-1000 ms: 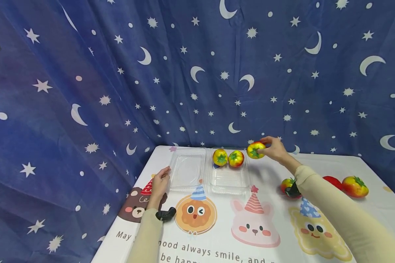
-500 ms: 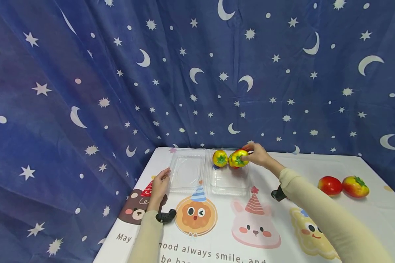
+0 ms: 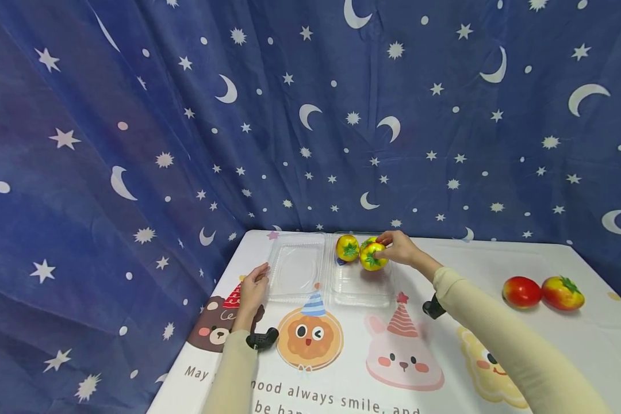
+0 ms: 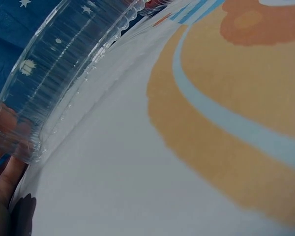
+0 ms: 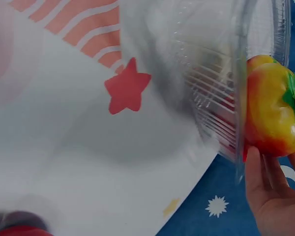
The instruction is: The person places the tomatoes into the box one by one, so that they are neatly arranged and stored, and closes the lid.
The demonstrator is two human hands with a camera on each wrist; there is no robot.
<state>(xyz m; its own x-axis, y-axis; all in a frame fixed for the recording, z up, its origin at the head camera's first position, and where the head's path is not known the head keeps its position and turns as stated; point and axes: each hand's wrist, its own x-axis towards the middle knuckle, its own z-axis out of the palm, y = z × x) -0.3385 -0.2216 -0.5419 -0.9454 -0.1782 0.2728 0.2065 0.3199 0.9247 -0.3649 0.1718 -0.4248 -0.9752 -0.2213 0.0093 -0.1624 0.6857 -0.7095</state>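
A clear plastic clamshell box lies unfolded at the far side of the table, with its lid (image 3: 296, 267) on the left and its base (image 3: 361, 286) on the right. My left hand (image 3: 252, 290) rests at the lid's left edge, and some of its fingers show through the plastic in the left wrist view. My right hand (image 3: 401, 248) grips a yellow-red persimmon (image 3: 372, 257) with a green leafy top, held over the base. A second persimmon (image 3: 347, 248) sits at the base's back left corner; another is mostly hidden behind the held one.
To the right on the table lie a smooth red fruit (image 3: 521, 292) and a red-yellow fruit with a green top (image 3: 563, 293). A blue star-and-moon curtain (image 3: 310, 115) hangs right behind the table's back edge. The white tablecloth (image 3: 336, 345) has cartoon prints.
My right hand has carried the persimmon leftward from beside the box to over the base, then slightly lower and nearer. The left hand has stayed at the lid.
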